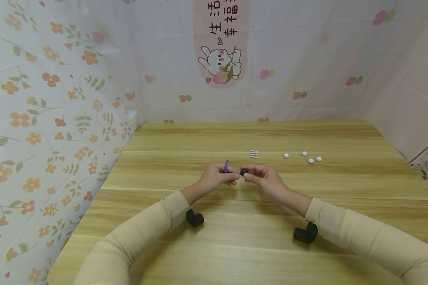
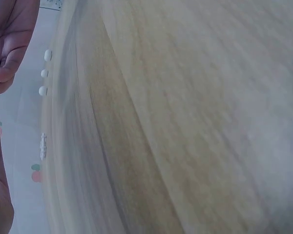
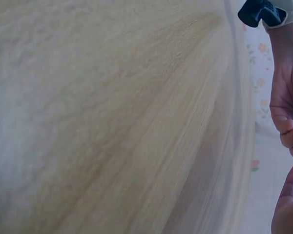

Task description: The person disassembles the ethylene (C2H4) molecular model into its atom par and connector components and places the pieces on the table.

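Observation:
In the head view my left hand [image 1: 214, 175] pinches a small dark piece with a thin purple stick [image 1: 226, 165] standing up from it. My right hand [image 1: 267, 179] holds a black ball [image 1: 244, 171] between thumb and fingers, close to the left fingertips. A short bit of purple shows between the left fingertips and the ball; whether it joins the ball cannot be told. Both hands are above the wooden table [image 1: 214, 249]. The wrist views catch the hands only at their edges, with most of the held pieces hidden.
Behind the hands lies a small row of short white sticks [image 1: 254, 154]. Several white balls, one of them [image 1: 286, 156] nearest the sticks, lie to the right. Black wrist cameras hang below both sleeves. A patterned curtain [image 1: 157, 59] stands behind the table.

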A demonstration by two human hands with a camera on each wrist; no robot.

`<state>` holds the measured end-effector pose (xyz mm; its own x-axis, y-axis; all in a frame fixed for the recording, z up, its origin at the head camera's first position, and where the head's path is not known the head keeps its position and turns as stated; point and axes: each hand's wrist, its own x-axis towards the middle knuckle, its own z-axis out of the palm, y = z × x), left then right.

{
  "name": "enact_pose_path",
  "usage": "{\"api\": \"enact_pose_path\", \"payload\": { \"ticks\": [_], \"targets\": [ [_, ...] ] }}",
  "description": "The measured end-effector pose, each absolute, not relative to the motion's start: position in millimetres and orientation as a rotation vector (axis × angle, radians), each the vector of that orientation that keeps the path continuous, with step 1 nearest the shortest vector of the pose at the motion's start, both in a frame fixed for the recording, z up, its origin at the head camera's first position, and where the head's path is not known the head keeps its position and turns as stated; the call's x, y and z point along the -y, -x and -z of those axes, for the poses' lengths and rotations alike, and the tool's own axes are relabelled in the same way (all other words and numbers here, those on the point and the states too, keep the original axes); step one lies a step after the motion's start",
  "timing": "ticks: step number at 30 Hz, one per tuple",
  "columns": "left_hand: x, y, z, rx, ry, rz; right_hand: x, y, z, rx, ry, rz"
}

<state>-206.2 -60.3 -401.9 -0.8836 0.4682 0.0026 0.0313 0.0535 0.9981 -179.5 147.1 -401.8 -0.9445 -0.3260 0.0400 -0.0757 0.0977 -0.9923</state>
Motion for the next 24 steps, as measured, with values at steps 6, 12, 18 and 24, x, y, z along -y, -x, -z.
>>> {"api": "enact_pose_path", "payload": {
  "ticks": [6, 12, 18, 24],
  "targets": [
    [64, 209, 405, -2.003, -0.526, -1.898, -145, 179, 401, -2.12, 0.346, 1.977],
    [64, 209, 406, -2.052, -0.564, -1.917, -145, 179, 402, -2.096, 0.299, 2.024],
    [63, 203, 398, -2.12, -0.625, -1.925, -144, 178, 402, -2.02, 0.305, 2.107],
    [63, 201, 394, -2.183, -0.73, -1.897, -144, 178, 403, -1.989, 0.332, 2.143]
  ]
}}
